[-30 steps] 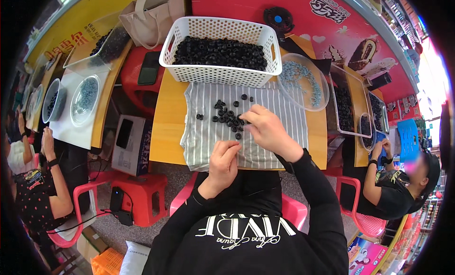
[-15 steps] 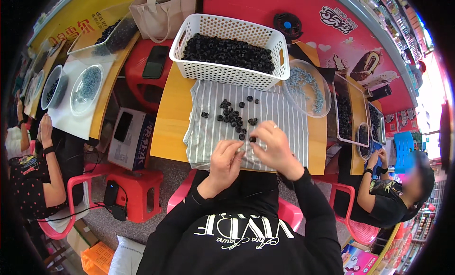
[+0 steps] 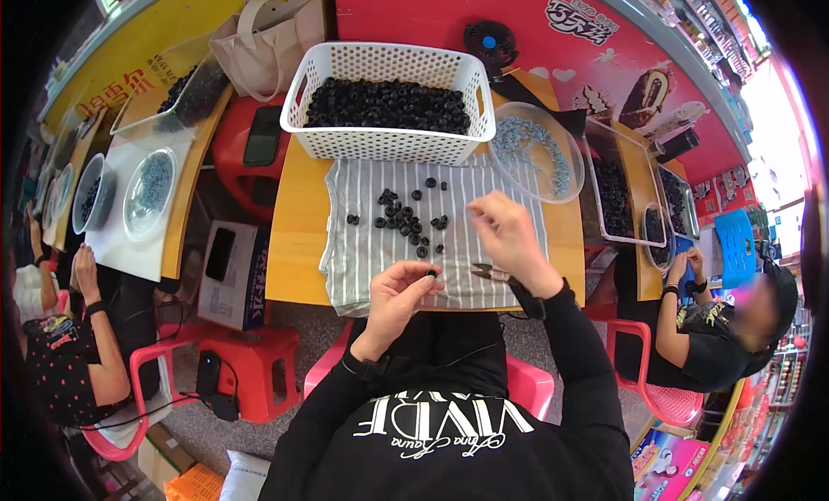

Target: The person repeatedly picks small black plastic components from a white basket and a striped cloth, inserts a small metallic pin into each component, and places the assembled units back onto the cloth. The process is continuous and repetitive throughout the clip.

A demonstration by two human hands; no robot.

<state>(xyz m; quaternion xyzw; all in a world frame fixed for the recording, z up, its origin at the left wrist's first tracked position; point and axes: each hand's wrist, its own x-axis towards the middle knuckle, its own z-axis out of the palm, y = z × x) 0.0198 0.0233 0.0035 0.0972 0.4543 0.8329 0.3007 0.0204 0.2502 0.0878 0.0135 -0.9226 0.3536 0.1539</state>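
Two hands work over the yellow worktop (image 3: 294, 242), where a striped cloth (image 3: 363, 251) keeps loose black rings (image 3: 406, 220) from rolling: the left hand (image 3: 393, 298) pinches one ring (image 3: 431, 274), the right hand (image 3: 509, 233) hovers half-curled, holding nothing I can tell, near small pliers (image 3: 490, 273).

From my feed I see a yellow wooden table (image 3: 294, 242) on a grey speckled floor (image 3: 186, 423), with red plastic stools (image 3: 250, 363) beside it and a pink chair (image 3: 527, 389) below. Behind runs a red and yellow wall panel (image 3: 414, 13). Bright daylight pours in at the right edge.
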